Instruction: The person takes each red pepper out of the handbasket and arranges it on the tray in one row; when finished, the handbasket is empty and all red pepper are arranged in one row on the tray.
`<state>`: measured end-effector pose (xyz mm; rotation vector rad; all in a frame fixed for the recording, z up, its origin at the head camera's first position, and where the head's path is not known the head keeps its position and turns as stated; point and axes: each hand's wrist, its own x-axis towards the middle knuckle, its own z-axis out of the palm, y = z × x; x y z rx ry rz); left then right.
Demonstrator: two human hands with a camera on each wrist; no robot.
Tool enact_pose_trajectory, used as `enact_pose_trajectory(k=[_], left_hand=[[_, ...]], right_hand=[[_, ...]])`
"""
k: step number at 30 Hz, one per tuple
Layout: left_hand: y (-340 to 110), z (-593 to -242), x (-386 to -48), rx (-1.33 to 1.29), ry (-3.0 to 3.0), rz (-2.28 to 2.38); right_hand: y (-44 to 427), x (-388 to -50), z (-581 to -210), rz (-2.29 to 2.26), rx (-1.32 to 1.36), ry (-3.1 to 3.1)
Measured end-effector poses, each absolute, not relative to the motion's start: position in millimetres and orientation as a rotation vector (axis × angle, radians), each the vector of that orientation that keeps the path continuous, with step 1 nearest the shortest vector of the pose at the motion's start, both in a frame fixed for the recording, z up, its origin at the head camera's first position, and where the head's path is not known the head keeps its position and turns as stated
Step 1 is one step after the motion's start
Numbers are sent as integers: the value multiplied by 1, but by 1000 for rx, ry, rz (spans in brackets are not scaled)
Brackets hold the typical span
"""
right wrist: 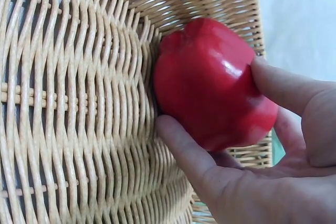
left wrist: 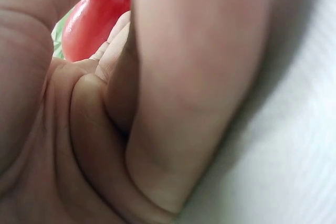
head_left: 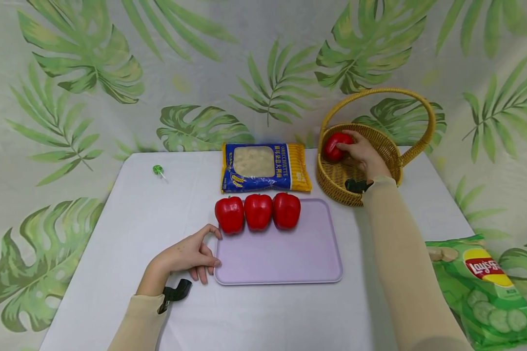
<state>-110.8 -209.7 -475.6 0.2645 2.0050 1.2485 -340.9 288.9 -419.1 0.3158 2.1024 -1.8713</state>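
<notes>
Inside the wicker basket [head_left: 334, 184], my right hand [head_left: 365, 152] grips a red bell pepper [right wrist: 212, 85] between thumb and fingers. In the right wrist view the pepper lies on its side against the woven wall. Three more red bell peppers [head_left: 258, 212] stand in a row along the back left of a light purple tray [head_left: 285, 258]. My left hand [head_left: 186, 253] holds the tray's left edge, its index finger bent close to the leftmost pepper and its thumb at the rim. The left wrist view shows curled fingers [left wrist: 194, 77] with part of a red pepper behind them.
A blue and yellow bag of orecchiette pasta [head_left: 263, 167] lies behind the tray, left of the basket. A green lollipop [head_left: 158, 170] is at the back left of the white table [head_left: 180, 204]. A green chip bag [head_left: 487, 292] lies at the right edge. The basket's tall handle [head_left: 377, 91] arches above it.
</notes>
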Motion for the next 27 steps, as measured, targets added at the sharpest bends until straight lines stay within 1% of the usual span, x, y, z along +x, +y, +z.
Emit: enact_pose_trajectory(k=[10, 17, 23, 27], left_hand=[[-208, -476, -110, 279, 1997, 1250], [-208, -475, -110, 277, 2003, 1240], [-209, -474, -110, 267, 2007, 1238], [-208, -473, -110, 267, 2006, 1244]], right_hand=[[292, -333, -410, -1820, 297, 2147], [296, -322, -392, -1786, 288, 2192], [296, -301, -380, -1869, 265, 2247], [290, -280, -373, -2013, 224, 2244]])
